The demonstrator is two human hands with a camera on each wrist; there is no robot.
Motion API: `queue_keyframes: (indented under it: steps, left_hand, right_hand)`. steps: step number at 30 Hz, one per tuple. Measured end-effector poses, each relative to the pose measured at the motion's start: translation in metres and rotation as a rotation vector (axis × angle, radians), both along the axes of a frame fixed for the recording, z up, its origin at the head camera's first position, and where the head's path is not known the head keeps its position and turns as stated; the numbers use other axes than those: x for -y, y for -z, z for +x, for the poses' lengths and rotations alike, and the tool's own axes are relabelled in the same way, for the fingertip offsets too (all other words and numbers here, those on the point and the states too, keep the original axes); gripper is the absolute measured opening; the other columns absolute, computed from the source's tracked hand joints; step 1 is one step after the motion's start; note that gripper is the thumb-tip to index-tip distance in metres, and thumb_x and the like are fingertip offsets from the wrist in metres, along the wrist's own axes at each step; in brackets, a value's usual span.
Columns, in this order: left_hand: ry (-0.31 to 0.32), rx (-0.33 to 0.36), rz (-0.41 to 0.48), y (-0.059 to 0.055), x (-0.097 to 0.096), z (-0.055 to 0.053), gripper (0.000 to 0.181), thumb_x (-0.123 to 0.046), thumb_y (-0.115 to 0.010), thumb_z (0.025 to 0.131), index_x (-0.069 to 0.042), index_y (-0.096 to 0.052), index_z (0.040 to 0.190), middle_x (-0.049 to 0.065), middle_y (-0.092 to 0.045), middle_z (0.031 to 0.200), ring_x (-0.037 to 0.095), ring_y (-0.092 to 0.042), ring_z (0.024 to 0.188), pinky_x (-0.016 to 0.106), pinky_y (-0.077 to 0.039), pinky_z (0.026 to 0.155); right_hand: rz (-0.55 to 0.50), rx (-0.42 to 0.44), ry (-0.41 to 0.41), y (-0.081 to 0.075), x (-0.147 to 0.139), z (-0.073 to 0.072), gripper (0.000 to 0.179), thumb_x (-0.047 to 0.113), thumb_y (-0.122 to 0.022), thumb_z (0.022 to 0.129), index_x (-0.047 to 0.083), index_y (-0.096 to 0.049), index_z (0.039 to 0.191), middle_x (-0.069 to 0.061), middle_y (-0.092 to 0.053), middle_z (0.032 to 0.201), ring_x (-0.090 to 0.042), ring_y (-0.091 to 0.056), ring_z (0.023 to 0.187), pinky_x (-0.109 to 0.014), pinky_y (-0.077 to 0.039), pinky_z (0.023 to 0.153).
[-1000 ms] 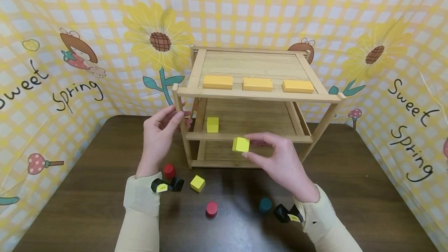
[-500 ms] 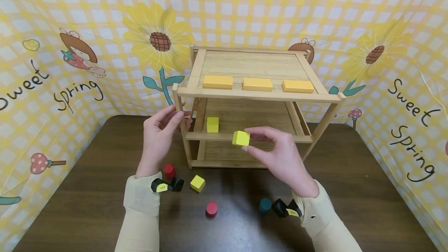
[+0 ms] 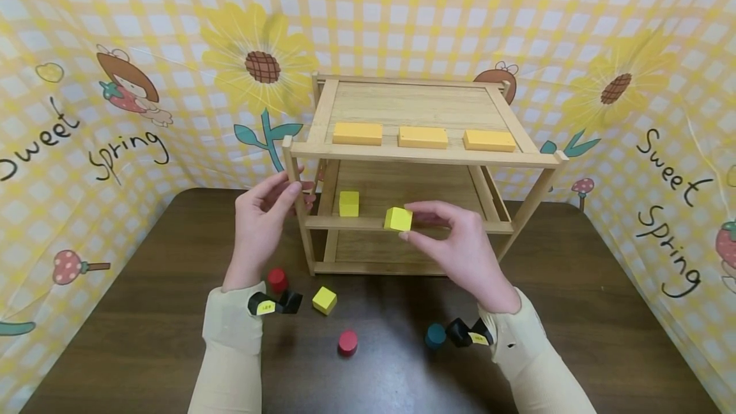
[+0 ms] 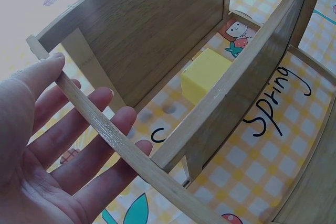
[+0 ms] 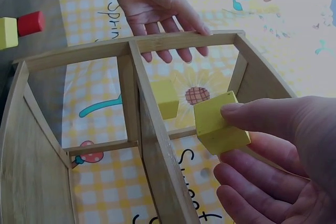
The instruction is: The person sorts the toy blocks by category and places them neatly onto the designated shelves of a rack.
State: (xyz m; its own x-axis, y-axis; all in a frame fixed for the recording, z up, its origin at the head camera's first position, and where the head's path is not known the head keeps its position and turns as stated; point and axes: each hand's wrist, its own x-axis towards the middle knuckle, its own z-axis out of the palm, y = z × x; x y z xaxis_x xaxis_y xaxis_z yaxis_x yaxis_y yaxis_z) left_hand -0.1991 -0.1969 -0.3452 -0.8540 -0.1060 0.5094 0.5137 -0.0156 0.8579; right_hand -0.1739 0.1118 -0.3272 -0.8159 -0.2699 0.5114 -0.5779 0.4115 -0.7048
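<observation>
A wooden shelf rack (image 3: 414,157) with three levels stands on the dark table. My left hand (image 3: 260,225) holds its front left post, thumb on the near side and fingers behind. With thumb and fingertips, my right hand (image 3: 462,251) pinches a yellow cube (image 3: 398,219) in front of the middle shelf's front rail. In the right wrist view this held cube (image 5: 220,124) is apart from the rail. Another yellow cube (image 3: 349,204) sits on the middle shelf at its left end; the left wrist view shows this cube (image 4: 205,76) behind the rail.
Three orange-yellow blocks (image 3: 422,137) lie in a row on the top shelf. On the table are a red cylinder (image 3: 278,280), a yellow cube (image 3: 324,301), a pinkish-red cylinder (image 3: 347,343) and a teal cylinder (image 3: 435,335). A checked cloth (image 3: 379,30) hangs behind.
My right hand has risen with the yellow cube, from below the middle shelf's front rail to about its height. My left hand has stayed on the post.
</observation>
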Motion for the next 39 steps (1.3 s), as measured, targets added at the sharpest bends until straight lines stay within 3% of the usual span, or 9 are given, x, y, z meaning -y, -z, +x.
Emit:
queue_keyframes:
  steps: [18, 28, 39]
  left_hand:
    - [0.002, 0.001, 0.017, 0.0, 0.0, 0.0, 0.031, -0.013, -0.069, 0.1, -0.001, -0.07, 0.128, 0.023, -0.073, 0.106, 0.037, -0.074, 0.087, 0.033, -0.061, 0.073]
    - [0.0, 0.004, 0.016, 0.0, 0.0, 0.0, 0.031, -0.013, -0.068, 0.1, 0.0, -0.07, 0.128, 0.018, -0.075, 0.105, 0.036, -0.074, 0.087, 0.033, -0.061, 0.073]
    - [-0.003, 0.009, 0.009, 0.0, 0.001, 0.001, 0.03, -0.012, -0.068, 0.1, 0.0, -0.069, 0.128, 0.014, -0.076, 0.104, 0.037, -0.074, 0.087, 0.033, -0.061, 0.073]
  right_hand:
    - [0.016, 0.048, 0.049, 0.0, 0.0, -0.016, 0.034, 0.011, -0.087, 0.083, 0.013, -0.077, 0.115, 0.002, -0.075, 0.102, -0.013, -0.071, 0.093, -0.038, -0.058, 0.083]
    - [0.023, 0.059, 0.051, -0.001, -0.001, -0.026, 0.033, 0.01, -0.087, 0.083, 0.01, -0.077, 0.114, 0.0, -0.075, 0.101, -0.016, -0.071, 0.092, -0.049, -0.058, 0.083]
    - [0.067, 0.056, 0.066, 0.002, 0.0, -0.033, 0.033, 0.011, -0.086, 0.084, 0.009, -0.076, 0.116, 0.0, -0.075, 0.101, -0.014, -0.071, 0.091, -0.038, -0.058, 0.082]
